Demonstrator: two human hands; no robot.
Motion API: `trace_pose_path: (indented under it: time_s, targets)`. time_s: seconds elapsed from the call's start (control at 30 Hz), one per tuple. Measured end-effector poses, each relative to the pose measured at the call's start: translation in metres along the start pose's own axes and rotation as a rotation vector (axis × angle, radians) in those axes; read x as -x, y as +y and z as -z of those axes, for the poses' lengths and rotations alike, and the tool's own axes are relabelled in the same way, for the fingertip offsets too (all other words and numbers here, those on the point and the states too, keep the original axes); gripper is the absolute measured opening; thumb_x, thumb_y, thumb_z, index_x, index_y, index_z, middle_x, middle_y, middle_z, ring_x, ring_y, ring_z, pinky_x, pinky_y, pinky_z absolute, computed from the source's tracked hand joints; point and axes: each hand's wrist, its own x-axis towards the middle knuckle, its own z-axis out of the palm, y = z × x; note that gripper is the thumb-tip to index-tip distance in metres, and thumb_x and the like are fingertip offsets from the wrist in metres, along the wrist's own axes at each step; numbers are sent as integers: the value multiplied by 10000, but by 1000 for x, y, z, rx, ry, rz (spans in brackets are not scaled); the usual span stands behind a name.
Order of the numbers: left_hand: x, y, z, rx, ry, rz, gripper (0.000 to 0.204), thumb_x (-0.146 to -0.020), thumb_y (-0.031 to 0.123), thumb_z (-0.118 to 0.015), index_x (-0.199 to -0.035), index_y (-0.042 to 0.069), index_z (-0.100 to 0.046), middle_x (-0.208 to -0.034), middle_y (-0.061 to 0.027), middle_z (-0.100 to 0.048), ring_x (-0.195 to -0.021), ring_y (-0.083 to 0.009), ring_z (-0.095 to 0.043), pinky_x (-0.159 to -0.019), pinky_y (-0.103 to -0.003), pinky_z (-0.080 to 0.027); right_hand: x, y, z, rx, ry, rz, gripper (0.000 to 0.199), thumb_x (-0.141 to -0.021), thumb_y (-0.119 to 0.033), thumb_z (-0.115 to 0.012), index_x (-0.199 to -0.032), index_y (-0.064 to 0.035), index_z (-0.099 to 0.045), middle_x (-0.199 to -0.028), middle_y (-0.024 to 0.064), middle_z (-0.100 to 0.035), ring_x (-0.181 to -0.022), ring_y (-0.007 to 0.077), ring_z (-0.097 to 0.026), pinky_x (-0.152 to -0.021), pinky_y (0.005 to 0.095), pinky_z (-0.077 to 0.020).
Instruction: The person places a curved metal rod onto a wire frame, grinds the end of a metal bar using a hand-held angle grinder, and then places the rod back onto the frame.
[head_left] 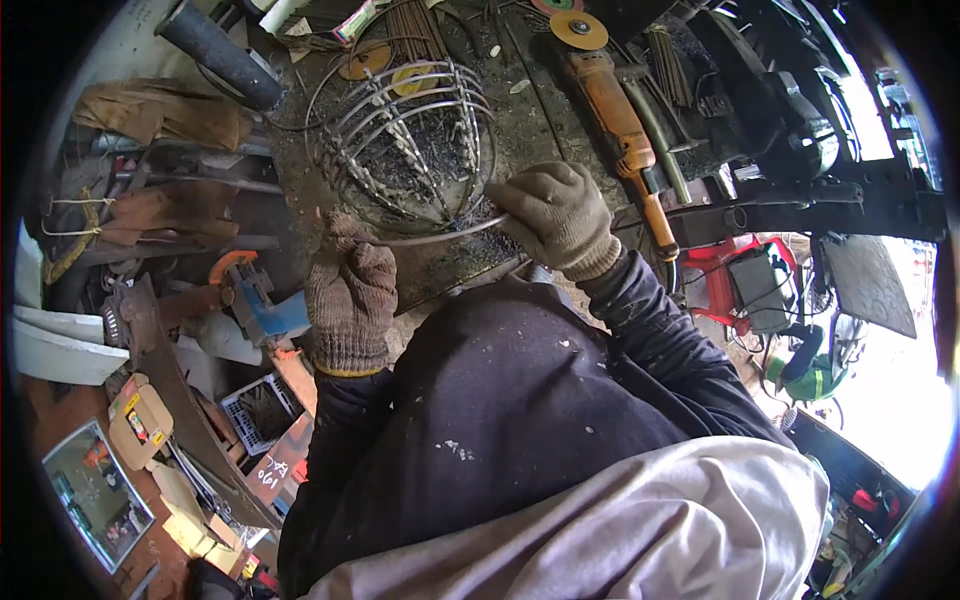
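A thin curved metal rod [445,237] spans between my two hands at the bench's near edge. My left hand [352,290], in a brown knit glove, is closed at the rod's left end. Gloved in the same knit, my right hand [558,215] grips the other end. Just beyond the rod lies a rounded cage of welded metal bars [420,130], its ribs curving over cross strips with lumpy weld joints. Parts of both hands' fingertips are hidden by the gloves' own folds.
An orange angle grinder [612,115] with a disc lies right of the cage. Bundled thin rods [415,30] and a dark pipe [222,55] are at the far side. Brown cloths [165,112] hang at the left. A person in a green vest [808,378] is at far right.
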Motion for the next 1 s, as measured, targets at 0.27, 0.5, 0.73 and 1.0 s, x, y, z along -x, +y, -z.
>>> trace_pose_path:
  time_s: [0.27,0.5,0.73,1.0]
  targets:
    - [6,-30,-19,-255,298,-184,240,-1048,104,-550,-1261,74,-655,-1088,-69,-725,-860,-162,-668,-688,-335,-561,1,22,-5,-127,-109,-203,314,-861,-249,-755,-1173,-216,-749,-952,21,-679,-888,246,-686,-731,398,-559]
    - [19,-33,-22,-2024,364,-244,359,-976,238,-719,-1213,-6,-606,-1023,-127,-683,-898,-164,-666,-787,-341,-572,23,47,-15,-409,-201,-323,305,-896,-204,-741,-1194,-133,-738,-1081,129,-702,-950,328,-706,-795,407,-581]
    - [-7,-24,-14,-2566,12,-712,478,-914,230,-756,-1303,-8,-610,-1189,-237,-661,-1033,-408,-681,-943,-462,-531,16,58,-20,-499,-316,-360,331,-876,-145,-765,-1203,-95,-736,-1099,169,-699,-986,361,-695,-831,431,-561]
    - [-7,-12,0,-2598,-70,-658,212,-922,111,-716,-1119,33,-716,-1001,-180,-718,-892,-379,-679,-772,-434,-534,4,54,-23,-503,-254,-456,247,-914,-151,-729,-1149,-76,-750,-1044,156,-689,-935,335,-688,-800,412,-545]
